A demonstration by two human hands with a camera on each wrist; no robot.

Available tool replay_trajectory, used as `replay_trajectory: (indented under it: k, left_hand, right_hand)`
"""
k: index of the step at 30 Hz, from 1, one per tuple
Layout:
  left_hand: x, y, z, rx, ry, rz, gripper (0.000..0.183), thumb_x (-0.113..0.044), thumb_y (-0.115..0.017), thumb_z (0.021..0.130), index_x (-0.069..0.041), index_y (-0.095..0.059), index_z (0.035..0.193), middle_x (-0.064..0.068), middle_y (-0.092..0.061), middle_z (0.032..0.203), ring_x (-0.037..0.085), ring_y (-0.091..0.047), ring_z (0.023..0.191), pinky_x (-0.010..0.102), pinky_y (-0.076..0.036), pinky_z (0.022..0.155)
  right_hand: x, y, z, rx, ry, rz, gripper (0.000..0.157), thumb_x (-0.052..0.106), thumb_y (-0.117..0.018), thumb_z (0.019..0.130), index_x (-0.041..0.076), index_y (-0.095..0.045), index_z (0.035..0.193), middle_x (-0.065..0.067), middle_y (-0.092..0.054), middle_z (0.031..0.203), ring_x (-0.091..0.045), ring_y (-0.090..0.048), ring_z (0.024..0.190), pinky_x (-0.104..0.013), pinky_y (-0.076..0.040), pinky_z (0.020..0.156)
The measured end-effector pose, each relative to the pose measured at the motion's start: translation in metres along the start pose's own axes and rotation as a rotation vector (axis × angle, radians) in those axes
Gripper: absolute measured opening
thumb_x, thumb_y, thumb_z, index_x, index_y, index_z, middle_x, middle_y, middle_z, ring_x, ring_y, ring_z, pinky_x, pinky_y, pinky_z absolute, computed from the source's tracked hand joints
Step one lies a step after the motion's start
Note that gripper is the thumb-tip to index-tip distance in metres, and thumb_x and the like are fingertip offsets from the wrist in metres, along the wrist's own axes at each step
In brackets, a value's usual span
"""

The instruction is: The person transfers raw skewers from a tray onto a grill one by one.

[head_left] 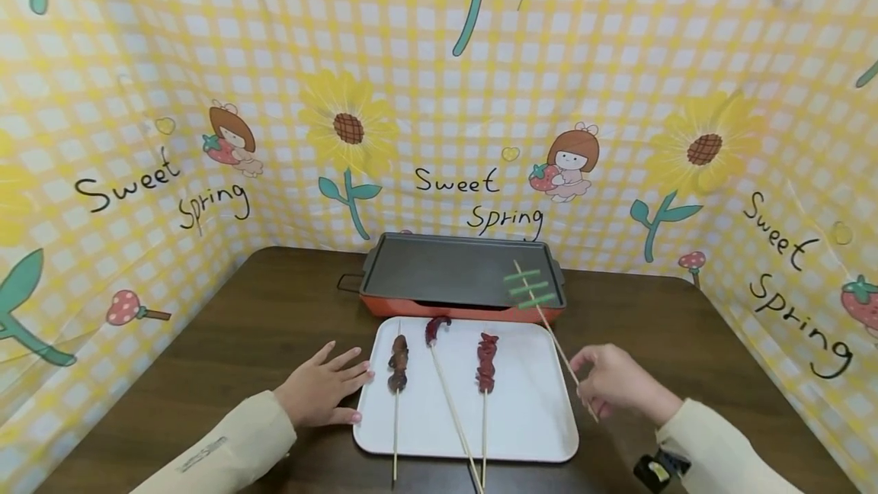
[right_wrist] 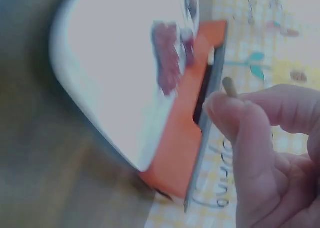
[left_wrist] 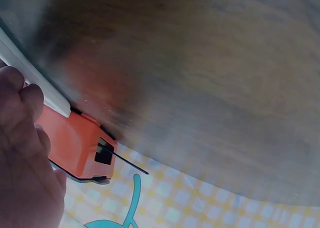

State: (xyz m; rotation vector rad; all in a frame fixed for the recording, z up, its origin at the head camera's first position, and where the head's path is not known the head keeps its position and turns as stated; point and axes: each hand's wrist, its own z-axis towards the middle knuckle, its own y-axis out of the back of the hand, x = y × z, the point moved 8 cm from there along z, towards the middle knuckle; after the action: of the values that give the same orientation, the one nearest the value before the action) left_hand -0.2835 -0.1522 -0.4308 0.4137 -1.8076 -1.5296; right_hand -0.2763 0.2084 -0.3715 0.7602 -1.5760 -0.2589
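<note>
My right hand [head_left: 610, 380] pinches the lower end of a wooden skewer between thumb and fingers. Green bean pieces [head_left: 530, 290] are threaded across that skewer's far end, which appears over the right part of the grill pan [head_left: 446, 269]. In the right wrist view the skewer's blunt end [right_wrist: 229, 86] pokes out of the pinch. With fingers spread, my left hand [head_left: 325, 387] touches the left rim of the white tray [head_left: 439, 433]. On the tray lie a brown meat skewer [head_left: 398, 364], a dark red tentacle-like skewer [head_left: 434, 332] and a red meat skewer [head_left: 486, 363].
The orange-red grill base [head_left: 391, 306] stands right behind the tray, with a wire handle [head_left: 348, 281] jutting out on its left. Skewer sticks overhang the tray's front edge. Brown tabletop [head_left: 274, 311] surrounds everything, and a yellow checked cloth [head_left: 439, 97] hangs behind it.
</note>
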Motion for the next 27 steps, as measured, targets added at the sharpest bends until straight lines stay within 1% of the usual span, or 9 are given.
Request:
replay_trajectory:
  k: [3, 6, 11, 14, 18, 22, 27]
  left_hand:
    - [0.001, 0.002, -0.001, 0.018, 0.014, 0.002, 0.068, -0.065, -0.041, 0.089, -0.018, -0.056, 0.136, -0.001, -0.055, 0.137, 0.024, -0.040, 0.134, 0.054, -0.031, 0.105]
    - [0.001, 0.002, -0.002, 0.036, 0.025, -0.010, 0.068, -0.065, -0.043, 0.089, -0.018, -0.056, 0.136, -0.001, -0.054, 0.138, 0.024, -0.040, 0.134, 0.054, -0.030, 0.105]
    - [-0.002, 0.005, -0.002, 0.052, 0.024, -0.016, 0.068, -0.065, -0.043, 0.089, -0.018, -0.055, 0.137, -0.001, -0.054, 0.138, 0.023, -0.040, 0.135, 0.053, -0.030, 0.105]
    - [-0.003, 0.003, -0.001, 0.071, 0.028, -0.027, 0.069, -0.065, -0.043, 0.089, -0.019, -0.054, 0.138, -0.001, -0.052, 0.140, 0.023, -0.039, 0.135, 0.053, -0.029, 0.106]
    - [-0.002, 0.001, 0.000, 0.096, 0.037, -0.053, 0.069, -0.065, -0.044, 0.088, -0.018, -0.054, 0.138, -0.001, -0.051, 0.141, 0.023, -0.038, 0.136, 0.053, -0.029, 0.106]
    - [-0.002, 0.003, 0.000, 0.089, 0.037, -0.064, 0.069, -0.064, -0.046, 0.088, -0.018, -0.054, 0.138, 0.000, -0.052, 0.140, 0.024, -0.038, 0.136, 0.054, -0.028, 0.106]
    - [0.000, 0.001, 0.001, 0.088, 0.038, -0.071, 0.070, -0.065, -0.045, 0.088, -0.018, -0.054, 0.138, 0.000, -0.052, 0.140, 0.024, -0.038, 0.136, 0.054, -0.028, 0.106]
  right_hand:
    - [0.006, 0.016, 0.020, -0.061, -0.018, -0.007, 0.029, -0.009, -0.059, 0.077, -0.014, -0.056, 0.105, -0.008, -0.060, 0.057, -0.014, -0.056, 0.045, -0.030, -0.050, 0.044]
    - [0.007, 0.028, 0.041, -0.119, -0.043, 0.010, 0.030, -0.008, -0.059, 0.081, -0.016, -0.055, 0.110, -0.011, -0.063, 0.062, -0.015, -0.058, 0.050, -0.030, -0.051, 0.048]
    - [0.003, 0.039, 0.070, -0.165, -0.064, 0.090, 0.035, -0.010, -0.056, 0.085, -0.019, -0.051, 0.117, -0.011, -0.064, 0.064, -0.011, -0.056, 0.048, -0.026, -0.049, 0.047]
    - [0.002, 0.040, 0.084, -0.178, -0.071, 0.136, 0.036, -0.010, -0.055, 0.085, -0.020, -0.050, 0.120, -0.008, -0.062, 0.061, -0.010, -0.054, 0.047, -0.024, -0.049, 0.047]
    - [0.002, 0.040, 0.097, -0.206, -0.083, 0.167, 0.035, -0.010, -0.054, 0.085, -0.020, -0.053, 0.118, -0.004, -0.060, 0.058, -0.009, -0.054, 0.046, -0.024, -0.049, 0.047]
    - [0.001, 0.036, 0.107, -0.219, -0.102, 0.167, 0.029, -0.010, -0.056, 0.084, -0.019, -0.055, 0.112, -0.004, -0.058, 0.057, -0.009, -0.053, 0.045, -0.023, -0.049, 0.046]
    - [-0.004, 0.029, 0.114, -0.200, -0.133, 0.146, 0.022, -0.011, -0.058, 0.083, -0.016, -0.056, 0.104, -0.005, -0.059, 0.057, -0.009, -0.054, 0.045, -0.022, -0.048, 0.045]
